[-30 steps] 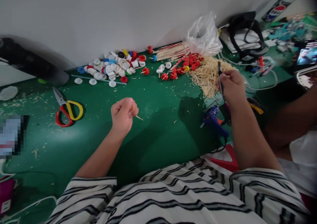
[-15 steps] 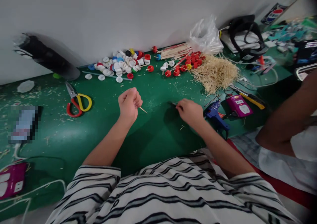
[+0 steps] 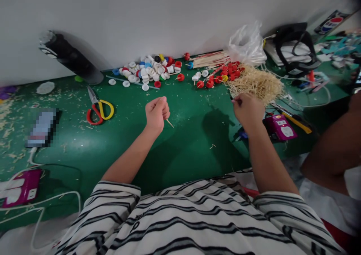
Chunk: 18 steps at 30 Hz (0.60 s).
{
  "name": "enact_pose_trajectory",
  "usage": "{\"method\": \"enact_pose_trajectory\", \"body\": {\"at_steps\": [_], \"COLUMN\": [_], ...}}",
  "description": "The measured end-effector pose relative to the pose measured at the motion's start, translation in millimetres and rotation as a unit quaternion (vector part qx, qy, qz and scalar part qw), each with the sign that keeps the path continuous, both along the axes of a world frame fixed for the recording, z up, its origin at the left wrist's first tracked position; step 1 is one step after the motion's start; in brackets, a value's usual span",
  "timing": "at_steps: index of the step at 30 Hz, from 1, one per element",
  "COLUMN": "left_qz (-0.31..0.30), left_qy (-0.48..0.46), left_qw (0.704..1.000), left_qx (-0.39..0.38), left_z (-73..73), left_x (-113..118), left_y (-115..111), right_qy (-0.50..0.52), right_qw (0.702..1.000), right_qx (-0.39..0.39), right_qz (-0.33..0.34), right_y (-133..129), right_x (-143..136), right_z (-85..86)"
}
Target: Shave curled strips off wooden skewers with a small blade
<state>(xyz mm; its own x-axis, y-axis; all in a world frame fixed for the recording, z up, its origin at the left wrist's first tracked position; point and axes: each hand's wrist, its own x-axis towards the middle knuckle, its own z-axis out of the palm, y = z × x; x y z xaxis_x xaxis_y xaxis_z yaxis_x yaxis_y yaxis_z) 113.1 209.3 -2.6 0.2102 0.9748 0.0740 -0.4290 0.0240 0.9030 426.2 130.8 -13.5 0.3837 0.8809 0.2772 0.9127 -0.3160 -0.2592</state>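
Near the middle of the frame, the left hand [image 3: 156,113] makes a fist around 1 thin wooden stick [image 3: 169,123], and its tip pokes out low on the right. A snug hold seems best, since a hard squeeze could snap it. Right of the middle, the right hand [image 3: 249,110] has its thumb and fingers pinched on a thin dark thing [image 3: 231,96]; it is too small and hidden to name. Moving that sharp-looking bit slowly, away from the fist, looks safest. This hand is just below a fluffy pile of wood curls [image 3: 261,83], and its arm hides part of a blue tool [image 3: 241,134]. Beside that arm, a purple box [image 3: 282,127] and a yellow-handled tool [image 3: 299,123] take up elbow room. At the right edge is another person's arm [image 3: 327,153]. Bottle caps [image 3: 146,73] lie at upper middle, and scissors [image 3: 97,102] lie left of the fist.
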Motion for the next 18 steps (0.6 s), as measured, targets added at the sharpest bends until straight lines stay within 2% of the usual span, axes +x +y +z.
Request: {"method": "enact_pose_trajectory", "body": {"at_steps": [2,5,6,8,10,12,15,18], "left_qz": [-0.011,-0.03,-0.035,-0.044,-0.055,-0.067,-0.073,-0.059], "left_qy": [0.009,0.024,0.027,0.034,0.039,0.044,0.054,0.063], "left_qw": [1.0,0.999,0.999,0.998,0.997,0.996,0.994,0.994], "left_qx": [0.008,0.025,0.03,0.033,0.037,0.047,0.057,0.061], "left_z": [-0.9,-0.9,-0.6,-0.3,-0.4,-1.1,-2.5,-6.1], "left_x": [-0.6,0.0,0.6,1.9,3.1,4.2,5.8,7.8], "left_y": [-1.9,-5.6,-6.7,-8.2,-8.8,-8.3,-6.8,-7.3], "right_qy": [0.023,0.09,0.111,0.121,0.116,0.077,0.067,0.033], "right_qw": [0.993,0.936,0.913,0.881,0.882,0.91,0.959,0.987], "right_qx": [-0.003,-0.068,-0.087,-0.131,-0.141,-0.131,-0.104,-0.093], "right_qz": [0.12,0.332,0.384,0.439,0.435,0.386,0.255,0.13], "right_y": [-32.5,-81.2,-93.5,-107.5,-104.9,-87.6,-45.8,-3.9], "right_x": [-21.7,-60.8,-72.9,-90.9,-96.3,-87.6,-54.9,-15.0], "right_z": [3.5,3.9,2.0,-4.9,-13.8,-22.4,-31.4,-33.7]}}
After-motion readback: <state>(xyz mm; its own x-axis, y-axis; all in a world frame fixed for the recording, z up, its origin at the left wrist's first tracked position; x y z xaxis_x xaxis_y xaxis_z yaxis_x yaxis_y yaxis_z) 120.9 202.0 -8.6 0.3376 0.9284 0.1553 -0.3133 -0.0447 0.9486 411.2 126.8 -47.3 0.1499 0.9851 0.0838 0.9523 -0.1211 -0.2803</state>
